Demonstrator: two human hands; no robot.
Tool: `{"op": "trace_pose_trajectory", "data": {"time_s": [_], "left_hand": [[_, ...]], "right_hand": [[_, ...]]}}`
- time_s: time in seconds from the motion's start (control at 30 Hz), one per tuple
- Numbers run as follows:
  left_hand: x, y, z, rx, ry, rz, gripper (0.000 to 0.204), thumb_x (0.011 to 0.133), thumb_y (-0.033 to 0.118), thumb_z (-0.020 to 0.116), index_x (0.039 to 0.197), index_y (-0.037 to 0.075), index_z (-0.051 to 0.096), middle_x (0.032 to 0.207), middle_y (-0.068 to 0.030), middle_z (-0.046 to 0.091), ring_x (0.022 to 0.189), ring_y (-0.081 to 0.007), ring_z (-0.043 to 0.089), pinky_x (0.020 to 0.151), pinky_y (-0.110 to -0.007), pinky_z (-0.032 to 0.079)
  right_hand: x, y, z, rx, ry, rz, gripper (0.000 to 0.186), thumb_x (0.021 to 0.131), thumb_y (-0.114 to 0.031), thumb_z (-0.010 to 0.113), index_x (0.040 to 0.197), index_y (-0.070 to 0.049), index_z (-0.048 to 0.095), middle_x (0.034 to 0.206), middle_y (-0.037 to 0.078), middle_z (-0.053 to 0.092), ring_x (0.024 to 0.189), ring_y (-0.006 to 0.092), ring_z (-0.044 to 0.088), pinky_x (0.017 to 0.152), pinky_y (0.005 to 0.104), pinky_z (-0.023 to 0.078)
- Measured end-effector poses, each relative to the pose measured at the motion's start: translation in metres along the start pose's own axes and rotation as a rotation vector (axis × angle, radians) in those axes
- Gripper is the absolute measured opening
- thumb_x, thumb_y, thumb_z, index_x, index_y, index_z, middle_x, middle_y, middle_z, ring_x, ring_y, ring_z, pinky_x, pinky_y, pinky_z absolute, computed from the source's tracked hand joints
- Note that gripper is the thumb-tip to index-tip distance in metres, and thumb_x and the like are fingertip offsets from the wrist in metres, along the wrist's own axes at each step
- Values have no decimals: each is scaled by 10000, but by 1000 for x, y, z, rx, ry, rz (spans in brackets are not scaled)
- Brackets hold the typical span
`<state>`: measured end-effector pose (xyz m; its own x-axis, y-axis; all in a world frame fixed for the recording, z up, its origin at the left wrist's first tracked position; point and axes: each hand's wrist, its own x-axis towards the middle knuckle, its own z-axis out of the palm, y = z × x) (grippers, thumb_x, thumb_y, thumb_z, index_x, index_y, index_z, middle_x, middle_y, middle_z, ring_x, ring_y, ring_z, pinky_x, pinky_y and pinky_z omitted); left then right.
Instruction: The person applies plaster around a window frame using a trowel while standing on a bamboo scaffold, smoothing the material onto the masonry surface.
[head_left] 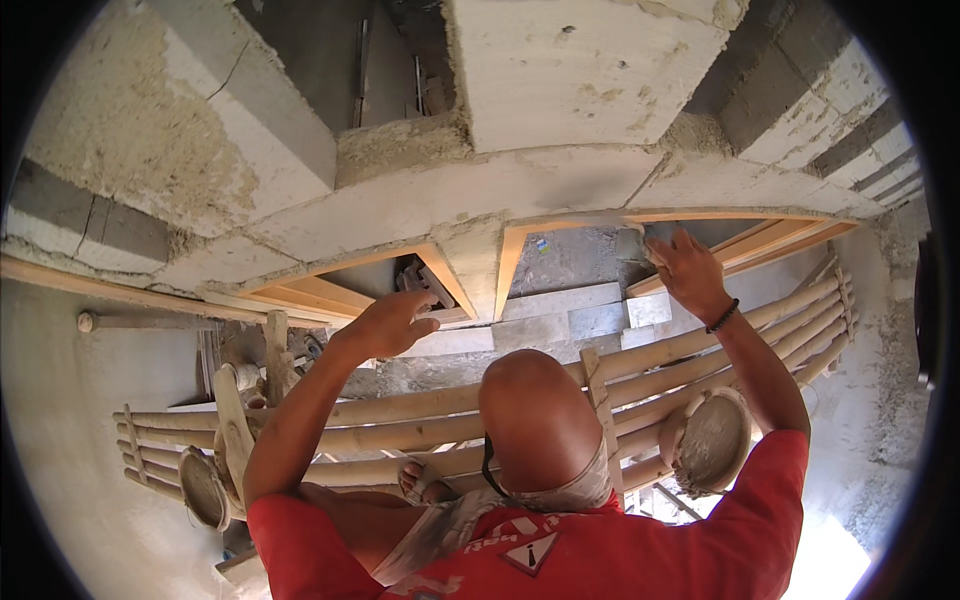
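The wooden frame [509,262] crosses the middle of the frame under a pale masonry beam [400,213], its uprights flanking a mortar-grey strip between two openings. It presumably sits tight there because the beam bears down on its upper edge.

Left of centre, the left hand [393,322] hangs before the left opening, thumb apart from the fingers and nothing visible in its grasp. Right of centre, the right hand [690,270] is raised near the right opening, fingers bent; whether they pinch anything, I cannot tell (the patch by the fingertips is too grey and blurred).

Below, bamboo poles [420,434] span the picture side to side, seemingly as a platform, with a sandalled foot [413,484] at lower centre. A mortar-filled bucket [680,432] at right and another bucket [186,480] at lower left probably stand there to be within reach of either arm. A bare bent knee [535,420] hides the middle of the poles, and an upright batten [597,405] crosses them just beside it. Pale blocks [597,320] lie beyond.
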<state>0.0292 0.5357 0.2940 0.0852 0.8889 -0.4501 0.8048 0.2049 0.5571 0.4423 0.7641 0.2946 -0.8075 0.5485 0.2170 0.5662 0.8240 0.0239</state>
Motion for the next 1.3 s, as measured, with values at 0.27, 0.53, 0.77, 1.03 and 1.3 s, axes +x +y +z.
{"op": "trace_pose_trajectory", "data": {"time_s": [0.27,0.53,0.77,1.03,1.3], "left_hand": [[-11,-5,-2,12,3,-7,486,966,298,601,1340,3,502,1266,-254,596,1188,-383,578,1009,-452,449],[-14,-1,-13,-56,-30,-31,479,968,301,604,1338,14,507,1302,-242,580,1213,-386,560,1022,-457,443],[-14,1,-12,-51,-24,-44,485,963,306,610,1336,11,513,1308,-240,575,1232,-382,544,1033,-456,438],[-12,-3,-8,-36,-67,-81,476,969,304,601,1323,-1,512,1314,-252,563,1254,-388,520,1054,-460,411],[5,-28,18,3,-11,22,428,953,289,607,1251,-14,560,1183,-248,619,1119,-402,583,946,-475,453]], "right_hand": [[36,-28,29,-225,-45,-201,369,823,-91,615,1183,-172,628,892,91,602,853,273,623,719,395,519],[5,-19,1,62,-82,-22,435,791,-112,657,1223,-136,609,921,118,586,864,314,604,752,429,518],[28,15,-2,-63,17,-25,454,774,-82,669,1222,-124,606,922,106,552,860,321,588,749,439,510],[5,11,-6,91,19,69,467,781,-105,687,1241,-114,607,923,119,568,863,329,592,752,453,495],[-32,-4,11,177,-237,73,445,803,-154,698,1234,-88,608,941,149,619,883,370,616,757,475,510]]}}
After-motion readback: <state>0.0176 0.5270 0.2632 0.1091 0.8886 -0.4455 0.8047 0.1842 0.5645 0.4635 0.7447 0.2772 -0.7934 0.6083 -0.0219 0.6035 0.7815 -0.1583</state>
